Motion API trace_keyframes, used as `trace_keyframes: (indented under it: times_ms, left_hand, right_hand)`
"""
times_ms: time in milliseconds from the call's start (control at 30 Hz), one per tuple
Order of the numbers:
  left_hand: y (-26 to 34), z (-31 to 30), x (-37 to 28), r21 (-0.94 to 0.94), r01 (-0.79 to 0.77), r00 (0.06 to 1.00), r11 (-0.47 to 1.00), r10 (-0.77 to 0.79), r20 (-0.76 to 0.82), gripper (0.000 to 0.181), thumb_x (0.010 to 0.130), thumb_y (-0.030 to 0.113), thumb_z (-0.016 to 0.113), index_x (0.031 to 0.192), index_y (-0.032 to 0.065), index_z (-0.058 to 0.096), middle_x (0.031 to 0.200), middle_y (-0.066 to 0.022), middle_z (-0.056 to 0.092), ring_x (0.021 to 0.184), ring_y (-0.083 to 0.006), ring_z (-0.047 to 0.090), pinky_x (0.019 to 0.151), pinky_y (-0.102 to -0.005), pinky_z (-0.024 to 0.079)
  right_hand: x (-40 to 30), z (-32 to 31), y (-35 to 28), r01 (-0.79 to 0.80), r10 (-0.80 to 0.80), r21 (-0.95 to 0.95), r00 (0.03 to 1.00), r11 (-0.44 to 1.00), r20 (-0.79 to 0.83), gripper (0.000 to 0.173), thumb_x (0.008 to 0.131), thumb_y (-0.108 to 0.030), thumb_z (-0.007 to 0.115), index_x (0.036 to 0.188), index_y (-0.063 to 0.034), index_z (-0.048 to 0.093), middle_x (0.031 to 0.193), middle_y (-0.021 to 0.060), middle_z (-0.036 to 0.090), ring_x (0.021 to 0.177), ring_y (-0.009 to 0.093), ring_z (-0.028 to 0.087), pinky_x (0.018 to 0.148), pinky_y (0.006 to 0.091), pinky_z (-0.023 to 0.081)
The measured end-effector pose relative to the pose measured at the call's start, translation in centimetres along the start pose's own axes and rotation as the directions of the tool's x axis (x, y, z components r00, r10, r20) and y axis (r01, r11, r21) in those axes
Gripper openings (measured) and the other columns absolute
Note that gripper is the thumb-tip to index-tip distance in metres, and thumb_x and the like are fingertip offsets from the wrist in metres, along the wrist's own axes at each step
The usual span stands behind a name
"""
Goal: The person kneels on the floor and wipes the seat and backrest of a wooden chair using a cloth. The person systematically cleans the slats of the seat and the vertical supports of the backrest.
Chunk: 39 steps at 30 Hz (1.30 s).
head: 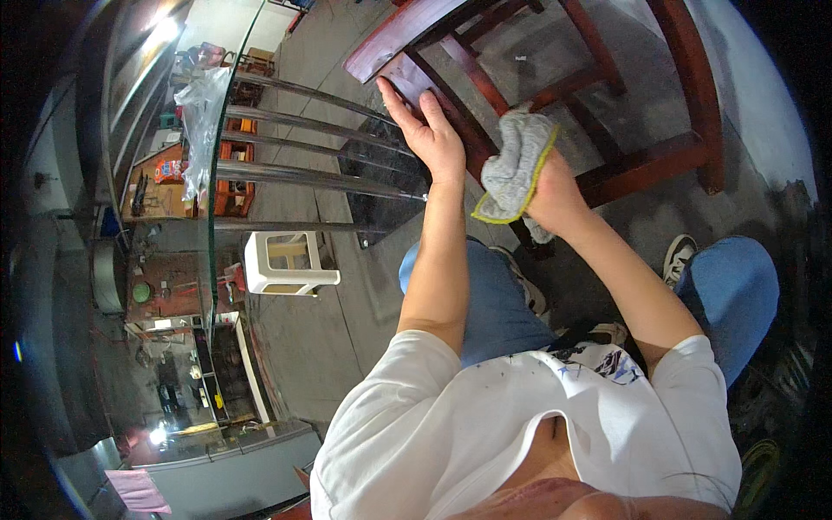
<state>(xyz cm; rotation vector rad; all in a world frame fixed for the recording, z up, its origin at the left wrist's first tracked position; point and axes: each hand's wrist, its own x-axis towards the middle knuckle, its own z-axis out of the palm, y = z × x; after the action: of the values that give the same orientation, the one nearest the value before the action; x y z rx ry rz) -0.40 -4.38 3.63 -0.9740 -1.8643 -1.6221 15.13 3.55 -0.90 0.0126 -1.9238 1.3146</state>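
My left hand (432,140) is held up with fingers extended and thumb apart, its fingertips at the corner of a dark red-brown wooden chair (481,130). Whether it presses on the wood is hard to tell. My right hand (556,192) grips a bunched grey cloth (513,159) with a yellow stitched edge, close beside the chair's near rail. The cloth hides most of the fingers. Light glares off the chair's broad top surface (403,36); its legs and crossbars extend to the upper right.
On my left stands a glass-topped table (213,195) with metal tubes (312,179) below and a clear plastic bag (201,123) on it. A white plastic stool (286,263) is on the grey floor. A pale wall (767,84) borders the chair's right side.
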Motion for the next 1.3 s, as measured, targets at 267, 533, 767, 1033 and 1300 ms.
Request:
trace_keyframes:
  times_ms: [267,533,767,1033,1300]
  left_hand:
    - [-0.3,0.0,-0.2,0.0,0.008,1.0,1.0,-0.008,-0.015,0.064,0.1,0.014,0.054,0.155,0.003,0.022,0.158,-0.0171,0.03,0.143,-0.0283,0.031,0.116,-0.038,0.024]
    - [-1.1,-0.2,-0.2,-0.166,0.071,0.997,0.984,-0.076,-0.025,0.067,0.098,0.016,0.057,0.155,0.0066,0.023,0.158,-0.0135,0.029,0.143,-0.0257,0.031,0.117,-0.0389,0.024]
    - [-0.2,0.4,-0.3,-0.128,0.062,0.998,0.99,-0.065,-0.023,0.067,0.101,0.015,0.051,0.158,0.0105,0.016,0.153,-0.0133,0.032,0.133,-0.0234,0.039,0.112,-0.0344,0.03]
    - [-0.1,-0.2,-0.4,-0.046,0.007,1.0,0.999,-0.008,-0.011,0.063,0.102,0.018,0.051,0.155,0.0033,0.02,0.158,-0.0164,0.027,0.144,-0.0271,0.029,0.116,-0.0368,0.023]
    - [-0.7,-0.1,-0.2,-0.061,0.028,0.999,0.998,-0.029,-0.014,0.064,0.101,0.016,0.052,0.155,0.0026,0.02,0.153,-0.0183,0.034,0.137,-0.0274,0.036,0.115,-0.037,0.026]
  right_hand:
    - [-1.0,3.0,2.2,-0.346,0.342,-0.032,0.9,0.938,0.27,0.045,0.088,-0.022,0.064,0.129,-0.0041,0.054,0.133,0.0189,0.056,0.12,0.038,0.054,0.102,0.0444,0.043]
    - [11.3,2.7,-0.1,0.044,-0.061,0.099,0.983,0.994,0.175,0.041,0.086,-0.02,0.066,0.122,-0.0023,0.057,0.125,0.0195,0.06,0.114,0.037,0.058,0.099,0.0438,0.045]
    - [8.4,1.6,0.7,0.072,-0.065,-0.016,0.96,0.997,0.272,0.051,0.087,-0.02,0.063,0.133,-0.0018,0.051,0.14,0.0212,0.05,0.129,0.038,0.047,0.111,0.0424,0.036]
    - [1.0,-4.6,-0.8,-0.208,0.344,-0.274,0.584,0.939,0.735,0.036,0.089,-0.011,0.058,0.124,-0.0029,0.055,0.119,0.0202,0.059,0.112,0.035,0.058,0.1,0.0413,0.045]
    - [6.8,-6.2,3.0,-0.252,0.23,0.026,0.916,0.967,0.33,0.019,0.086,-0.015,0.066,0.101,-0.0032,0.067,0.097,0.0148,0.071,0.089,0.027,0.068,0.08,0.039,0.053]
